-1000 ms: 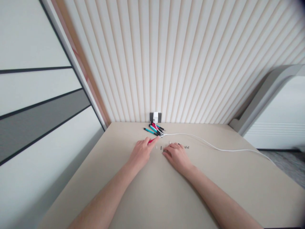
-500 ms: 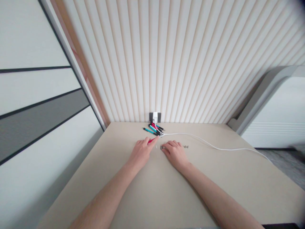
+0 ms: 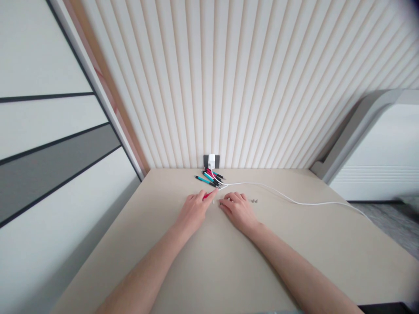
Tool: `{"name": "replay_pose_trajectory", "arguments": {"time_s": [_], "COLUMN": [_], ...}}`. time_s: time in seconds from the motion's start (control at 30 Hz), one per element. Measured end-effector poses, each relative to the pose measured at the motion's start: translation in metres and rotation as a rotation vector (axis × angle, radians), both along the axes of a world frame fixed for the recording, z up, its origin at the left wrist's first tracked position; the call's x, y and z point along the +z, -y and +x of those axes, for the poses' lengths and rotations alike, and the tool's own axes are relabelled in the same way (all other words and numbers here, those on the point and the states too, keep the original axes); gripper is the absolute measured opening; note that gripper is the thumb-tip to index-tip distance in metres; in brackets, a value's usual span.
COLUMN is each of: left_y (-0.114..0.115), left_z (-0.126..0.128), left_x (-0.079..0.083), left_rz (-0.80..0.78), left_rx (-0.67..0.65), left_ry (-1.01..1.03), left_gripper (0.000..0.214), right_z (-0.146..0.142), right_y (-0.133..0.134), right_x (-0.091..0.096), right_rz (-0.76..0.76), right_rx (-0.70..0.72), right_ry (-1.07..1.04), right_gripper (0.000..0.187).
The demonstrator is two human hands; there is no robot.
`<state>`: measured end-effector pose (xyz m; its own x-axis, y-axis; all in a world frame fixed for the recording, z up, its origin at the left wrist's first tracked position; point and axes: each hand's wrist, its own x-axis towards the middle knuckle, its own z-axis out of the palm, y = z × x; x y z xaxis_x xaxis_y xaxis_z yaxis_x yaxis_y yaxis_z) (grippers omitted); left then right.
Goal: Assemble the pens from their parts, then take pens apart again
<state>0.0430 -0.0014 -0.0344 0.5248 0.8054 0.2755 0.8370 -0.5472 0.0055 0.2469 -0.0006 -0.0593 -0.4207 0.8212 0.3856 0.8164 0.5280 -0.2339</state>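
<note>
On the beige table (image 3: 209,261) my left hand (image 3: 194,211) is curled around a red pen (image 3: 207,196), whose tip pokes out past the fingers. My right hand (image 3: 238,209) lies palm down just to the right of it, its fingers bent over the small parts that lie between the two hands. What those fingers hold, if anything, is hidden. A little beyond the hands lies a small heap of teal, red and black pens (image 3: 209,177). Two tiny grey parts (image 3: 254,201) rest on the table to the right of my right hand.
A white charger (image 3: 211,161) sits in a dark wall socket at the back edge of the table. Its white cable (image 3: 294,201) runs over the pens and off to the right. A ribbed wall stands behind; panels are on the left, a white unit on the right.
My right hand has slid left toward the left hand and now covers the small parts that lay between them. The left hand has kept its grip on the red pen.
</note>
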Motion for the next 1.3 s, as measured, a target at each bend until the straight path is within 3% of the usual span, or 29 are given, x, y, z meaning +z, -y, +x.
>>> {"name": "replay_pose_trajectory", "arguments": {"time_s": [0.27, 0.53, 0.77, 1.0, 1.13, 1.3], "left_y": [0.011, 0.012, 0.009, 0.009, 0.009, 0.007], "left_z": [0.014, 0.016, 0.015, 0.015, 0.013, 0.012], "left_x": [-0.003, -0.004, -0.007, -0.006, -0.004, -0.006], "left_rz": [-0.031, -0.047, 0.016, 0.024, 0.005, 0.022], "left_rx": [-0.17, -0.253, -0.159, -0.177, -0.186, -0.159], "left_ry": [0.035, 0.097, 0.18, 0.13, 0.098, 0.114], "left_gripper": [0.074, 0.071, 0.044, 0.046, 0.047, 0.045], "right_z": [0.009, 0.014, 0.038, 0.035, 0.035, 0.04], "right_y": [0.009, 0.012, 0.009, 0.006, 0.006, 0.011], "right_x": [0.007, 0.014, 0.022, 0.011, 0.01, 0.014], "right_rz": [-0.083, -0.17, -0.101, -0.22, -0.155, -0.081], "right_rx": [0.029, -0.084, -0.31, -0.315, -0.327, -0.239], "right_ry": [-0.572, -0.78, -0.54, -0.234, -0.163, -0.112], "right_gripper": [0.025, 0.029, 0.035, 0.036, 0.039, 0.034]}}
